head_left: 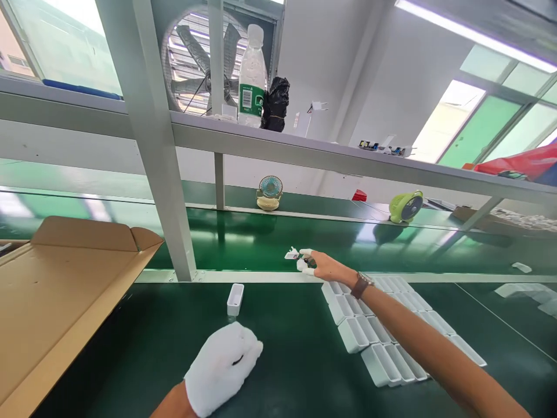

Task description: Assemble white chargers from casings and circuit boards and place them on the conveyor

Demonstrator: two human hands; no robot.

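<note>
At the far left of the frame an open cardboard box (pixel 56 290) lies with its flaps spread, its edge over my green bench (pixel 282 354). Just right of it, low in the middle, my left hand (pixel 224 366) in a white glove rests on the bench curled into a loose fist, holding nothing that I can see. Just above it stands 1 small white tray (pixel 235 299), upright and alone, near my knuckles but not touching them. Above that, in the upper middle, a clear water bottle (pixel 251 78) with a green label stands on the overhead shelf beside a black bag (pixel 275 104), and a little teal desk fan (pixel 270 193) sits on the far side of the belt. Right of centre, my right hand (pixel 322 266) reaches out across the rail onto the green belt (pixel 391 244); its white-capped fingertips (pixel 304 253) are pinched narrowly around a small white plug part (pixel 291 253). Under my forearm, lower right, rows of empty white trays (pixel 374 339) lie side by side, touching each other. Further right a lime green fan (pixel 405 207) sits across the belt.
</note>
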